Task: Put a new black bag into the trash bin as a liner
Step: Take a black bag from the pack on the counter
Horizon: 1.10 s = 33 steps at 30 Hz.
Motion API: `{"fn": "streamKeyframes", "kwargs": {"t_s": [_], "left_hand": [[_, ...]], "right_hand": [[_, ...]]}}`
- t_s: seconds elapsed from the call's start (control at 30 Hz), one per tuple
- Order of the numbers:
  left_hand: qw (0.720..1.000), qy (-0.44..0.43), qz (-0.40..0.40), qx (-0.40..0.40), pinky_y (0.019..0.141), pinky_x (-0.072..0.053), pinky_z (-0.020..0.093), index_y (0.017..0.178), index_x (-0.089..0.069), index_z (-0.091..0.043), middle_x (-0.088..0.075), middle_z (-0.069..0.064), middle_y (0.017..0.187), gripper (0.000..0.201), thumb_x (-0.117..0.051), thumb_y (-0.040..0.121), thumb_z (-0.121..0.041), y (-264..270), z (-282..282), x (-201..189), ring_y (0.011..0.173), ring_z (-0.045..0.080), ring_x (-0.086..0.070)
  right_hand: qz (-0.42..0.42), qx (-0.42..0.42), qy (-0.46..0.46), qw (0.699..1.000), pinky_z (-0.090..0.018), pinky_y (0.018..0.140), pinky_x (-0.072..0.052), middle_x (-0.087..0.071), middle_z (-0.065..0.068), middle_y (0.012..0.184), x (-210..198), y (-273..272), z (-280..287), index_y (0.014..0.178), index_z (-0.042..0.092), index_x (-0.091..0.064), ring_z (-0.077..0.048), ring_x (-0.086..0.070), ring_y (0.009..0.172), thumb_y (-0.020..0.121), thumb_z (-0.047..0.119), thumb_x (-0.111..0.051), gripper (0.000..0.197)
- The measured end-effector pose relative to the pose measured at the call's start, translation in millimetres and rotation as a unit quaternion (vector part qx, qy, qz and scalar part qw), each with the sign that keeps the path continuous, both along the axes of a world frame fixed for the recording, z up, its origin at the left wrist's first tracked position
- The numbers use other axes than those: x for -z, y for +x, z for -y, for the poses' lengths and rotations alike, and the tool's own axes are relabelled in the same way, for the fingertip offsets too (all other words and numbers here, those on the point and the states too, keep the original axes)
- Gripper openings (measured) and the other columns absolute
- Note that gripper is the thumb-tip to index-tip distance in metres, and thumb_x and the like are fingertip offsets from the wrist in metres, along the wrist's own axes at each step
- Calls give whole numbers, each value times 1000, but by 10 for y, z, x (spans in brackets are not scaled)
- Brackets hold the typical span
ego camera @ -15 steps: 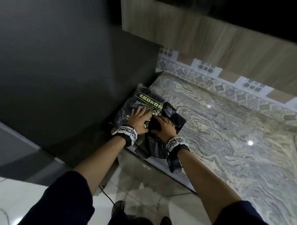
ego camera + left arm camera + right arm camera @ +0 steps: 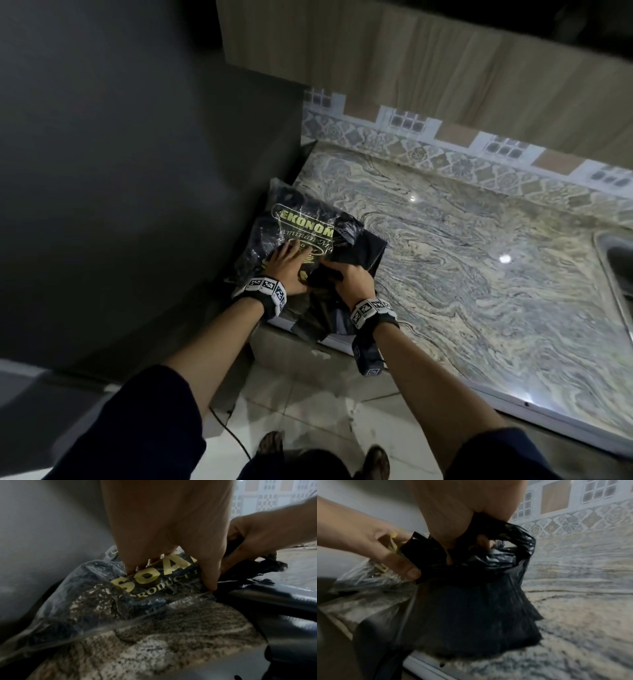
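Observation:
A clear pack of black bags (image 2: 294, 219) with yellow print lies on the left corner of the marble counter (image 2: 479, 274). My left hand (image 2: 287, 263) presses flat on the pack, its fingers spread over the print (image 2: 150, 577). Just to the right, my right hand (image 2: 349, 277) grips a bunched black bag (image 2: 370, 250) at the pack's opening. In the right wrist view the black bag (image 2: 471, 608) hangs from my curled fingers and drapes over the counter's front edge. My left hand's thumb (image 2: 409, 572) touches its folded edge. No trash bin is in view.
A tall dark appliance wall (image 2: 137, 171) stands right against the pack's left side. A steel sink rim (image 2: 613, 274) shows at the far right of the counter. Patterned tiles (image 2: 411, 144) back the counter. My feet (image 2: 376, 459) and a cable (image 2: 233, 435) are on the tiled floor.
Both hands stay at the same spot on the pack and the black bag; no clear movement shows.

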<state>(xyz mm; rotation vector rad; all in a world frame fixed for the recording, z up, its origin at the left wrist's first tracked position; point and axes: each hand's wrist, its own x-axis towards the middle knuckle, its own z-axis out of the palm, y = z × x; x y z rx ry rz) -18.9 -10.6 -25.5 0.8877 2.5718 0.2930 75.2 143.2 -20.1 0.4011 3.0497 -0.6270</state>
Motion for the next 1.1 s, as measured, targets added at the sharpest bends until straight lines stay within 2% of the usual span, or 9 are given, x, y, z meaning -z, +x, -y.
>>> {"fn": "streamKeyframes", "kwargs": {"t_s": [0.3,0.4,0.53,0.67,0.77,0.83,0.9,1.0,1.1], "left_hand": [[989,116,-81,39,113,-26,45,134,-49,-37,-51,-3,142,61,-70,78,-45,137,-547,-441,136,22,-38],[982,158,-98,33,91,-46,37,114,-64,-32,-69,4,115,33,-68,81,-35,294,-792,-657,112,29,-58],[970,237,-47,-17,73,-48,30,110,-70,-20,-74,9,103,28,-70,83,-27,517,-968,-982,98,29,-67],[955,285,28,-78,71,-49,34,96,-72,-10,-75,11,93,21,-72,81,-26,700,-1053,-1176,89,26,-69],[935,330,35,-121,80,-53,40,92,-71,-7,-75,13,90,19,-73,80,-22,926,-1091,-1327,86,25,-69],[917,372,32,-141,80,-52,38,93,-71,-3,-74,14,92,18,-72,80,-17,1124,-1115,-1410,86,25,-69],[901,408,27,-144,77,-51,36,87,-69,0,-73,18,91,14,-71,81,-12,1330,-1122,-1491,82,24,-67],[887,439,35,-140,78,-49,36,89,-67,4,-70,21,93,13,-66,85,-8,1615,-1052,-1580,84,23,-63],[878,446,64,-161,81,-46,32,98,-66,8,-69,21,98,18,-61,89,-7,1861,-898,-1675,89,18,-58]], "right_hand": [[-44,52,-15,998,-30,68,-50,-76,-5,99,-575,189,-653,108,40,-71,-29,-70,87,79,7,-56,46],[-83,74,-33,993,-35,72,-55,-76,-3,97,-788,346,-864,103,34,-73,-28,-70,91,79,9,-59,38],[-127,84,-52,987,-29,83,-50,-73,0,111,-1099,604,-1029,108,34,-72,-25,-67,101,82,22,-66,29],[-171,81,20,982,-53,105,-34,-53,1,139,-1316,893,-1140,128,48,-53,-31,-44,127,77,63,-63,54],[-187,73,30,979,-58,114,-18,-29,-6,157,-1441,1123,-1165,137,54,-40,-33,-20,143,76,72,-56,66],[-175,52,-25,983,-56,117,-18,-16,-10,160,-1467,1284,-1157,138,56,-35,-32,-9,148,76,69,-60,69],[-172,26,-122,977,-50,116,-28,-20,-9,159,-1474,1416,-1118,138,57,-35,-28,-17,148,75,63,-66,71],[-187,-20,-234,954,-32,102,-45,-52,-1,142,-1489,1550,-995,142,46,-37,-16,-49,129,78,44,-74,74],[-189,-37,-277,941,-40,96,-52,-62,2,131,-1534,1610,-862,140,44,-42,-14,-60,117,80,24,-76,72]]}}
